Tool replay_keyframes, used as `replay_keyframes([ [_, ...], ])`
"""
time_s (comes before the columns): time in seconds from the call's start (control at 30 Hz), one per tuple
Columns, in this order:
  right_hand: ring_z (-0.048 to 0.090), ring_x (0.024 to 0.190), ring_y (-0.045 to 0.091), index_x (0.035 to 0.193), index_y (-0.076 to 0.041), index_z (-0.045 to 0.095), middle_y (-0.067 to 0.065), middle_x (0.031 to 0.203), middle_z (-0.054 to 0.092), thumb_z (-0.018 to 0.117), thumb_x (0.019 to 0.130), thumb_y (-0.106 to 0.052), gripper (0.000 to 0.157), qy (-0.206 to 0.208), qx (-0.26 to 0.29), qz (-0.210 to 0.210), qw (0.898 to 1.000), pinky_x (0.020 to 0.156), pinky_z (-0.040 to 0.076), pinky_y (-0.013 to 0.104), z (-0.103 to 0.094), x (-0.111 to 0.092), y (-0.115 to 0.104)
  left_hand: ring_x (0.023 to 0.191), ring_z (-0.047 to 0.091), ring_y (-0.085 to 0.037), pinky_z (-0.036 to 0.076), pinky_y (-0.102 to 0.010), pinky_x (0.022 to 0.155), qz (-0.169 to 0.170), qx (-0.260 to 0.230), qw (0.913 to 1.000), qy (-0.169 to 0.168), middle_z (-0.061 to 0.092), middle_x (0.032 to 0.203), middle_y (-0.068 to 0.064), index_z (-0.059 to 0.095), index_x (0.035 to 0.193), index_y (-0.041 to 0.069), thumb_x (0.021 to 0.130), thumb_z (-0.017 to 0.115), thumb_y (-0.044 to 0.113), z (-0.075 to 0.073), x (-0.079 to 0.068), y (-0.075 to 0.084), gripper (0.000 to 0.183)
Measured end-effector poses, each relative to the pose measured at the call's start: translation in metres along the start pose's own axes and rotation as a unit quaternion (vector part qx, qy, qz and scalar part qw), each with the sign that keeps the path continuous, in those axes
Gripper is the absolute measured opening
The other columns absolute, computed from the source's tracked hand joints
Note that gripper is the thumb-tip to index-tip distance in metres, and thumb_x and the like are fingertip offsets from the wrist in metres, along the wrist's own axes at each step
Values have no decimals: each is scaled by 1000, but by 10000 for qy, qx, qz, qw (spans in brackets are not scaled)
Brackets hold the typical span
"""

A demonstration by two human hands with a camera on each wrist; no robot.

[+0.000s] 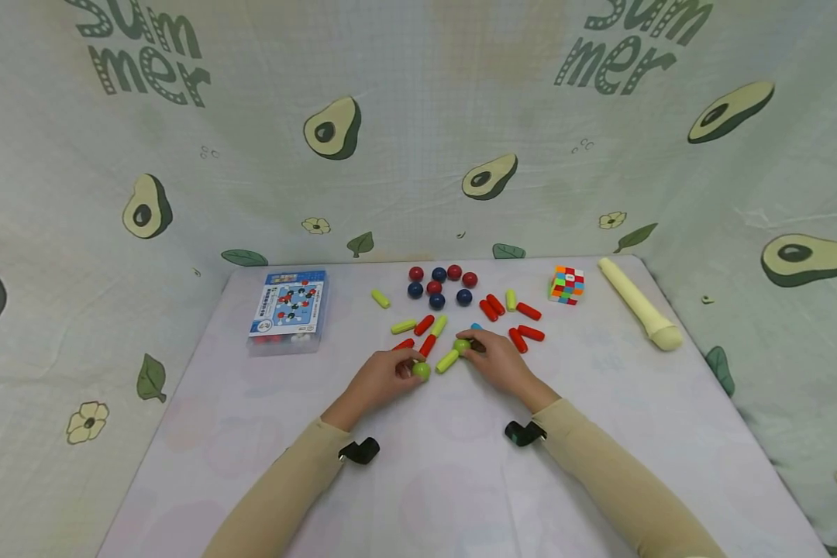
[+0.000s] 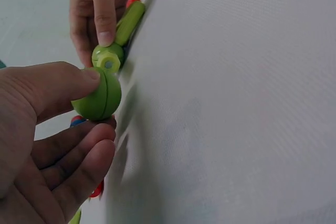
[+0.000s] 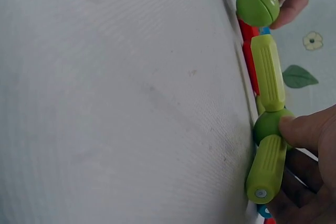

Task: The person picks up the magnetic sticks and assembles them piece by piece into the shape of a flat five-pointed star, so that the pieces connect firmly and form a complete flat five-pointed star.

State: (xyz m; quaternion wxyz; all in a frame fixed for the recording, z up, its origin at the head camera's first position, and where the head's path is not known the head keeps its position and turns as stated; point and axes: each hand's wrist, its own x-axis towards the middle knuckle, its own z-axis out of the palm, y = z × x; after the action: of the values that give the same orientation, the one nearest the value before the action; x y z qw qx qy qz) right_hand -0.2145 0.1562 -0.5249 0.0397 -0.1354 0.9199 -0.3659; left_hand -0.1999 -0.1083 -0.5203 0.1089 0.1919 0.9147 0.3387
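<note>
My left hand pinches a plain green ball between thumb and fingers, low over the table. My right hand holds a second green ball, its thumb resting on it. Two yellow-green ribbed rods join this ball: one rod points toward the left hand's ball, the other rod sticks out the opposite way and shows a round metal disc in its end. In the right wrist view a small gap lies between the first rod and the left ball.
Red rods and yellow-green rods lie scattered beyond the hands. Red and dark blue balls sit behind them. A boxed set stands left; a puzzle cube and a pale yellow bat-shaped stick lie right.
</note>
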Motion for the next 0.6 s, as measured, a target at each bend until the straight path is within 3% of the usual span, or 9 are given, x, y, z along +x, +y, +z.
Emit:
replay_keyframes([
  [0.17, 64, 109, 20, 132, -16, 67, 3, 126, 68, 70, 98, -18, 34, 21, 0, -19, 10000, 98, 52, 40, 0, 0, 0, 82, 58, -14, 52, -28, 73, -118, -85, 9998, -149, 63, 87, 10, 71, 120, 24, 90, 79, 30, 3, -2, 0, 31],
  [0.4, 64, 109, 19, 131, -17, 68, 2, 125, 68, 70, 98, -19, 33, 49, 10, -59, 10000, 98, 53, 40, 0, 0, 2, 82, 59, -11, 52, -25, 73, -28, -148, 9998, -123, 64, 88, 10, 71, 121, 23, 90, 80, 29, 9, 0, 4, 33],
  [0.6, 64, 112, 20, 132, -17, 68, 3, 127, 68, 70, 98, -20, 34, 17, 95, -42, 9999, 100, 52, 41, 1, 0, 4, 82, 60, -9, 52, -24, 75, 4, -204, 9998, -9, 66, 95, 11, 67, 131, 20, 89, 81, 30, 12, 1, 6, 45],
])
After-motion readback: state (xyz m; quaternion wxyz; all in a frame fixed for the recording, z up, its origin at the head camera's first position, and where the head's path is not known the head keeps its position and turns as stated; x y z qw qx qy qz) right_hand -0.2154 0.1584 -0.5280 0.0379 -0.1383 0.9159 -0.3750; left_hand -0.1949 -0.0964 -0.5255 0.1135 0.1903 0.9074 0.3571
